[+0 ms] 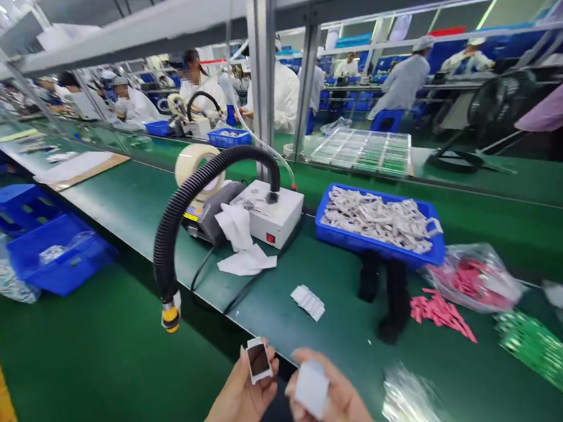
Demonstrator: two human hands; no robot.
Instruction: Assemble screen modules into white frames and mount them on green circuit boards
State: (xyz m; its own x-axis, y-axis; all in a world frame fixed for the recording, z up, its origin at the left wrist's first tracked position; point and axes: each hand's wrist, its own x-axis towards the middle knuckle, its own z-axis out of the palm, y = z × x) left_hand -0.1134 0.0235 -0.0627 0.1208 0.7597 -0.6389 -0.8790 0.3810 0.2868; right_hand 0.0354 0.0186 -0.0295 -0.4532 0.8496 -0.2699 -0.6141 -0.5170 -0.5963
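Observation:
Between its thumb and fingers, my left hand grips a small white-framed display with a dark screen turned up toward me. Close beside it, my right hand pinches a flat white square piece, slightly blurred. Both hands are raised at the bench's near edge, and the two pieces are apart. A short row of similar white pieces lies on the green bench beyond them. To the left, the yellow-tipped nozzle of a black flexible hose hangs over the bench edge.
A blue bin of white plastic frames stands behind. Pink strips, green circuit boards and clear plastic sleeves lie to the right. A white box carries the hose, beside a tape dispenser. Co-workers sit across the line.

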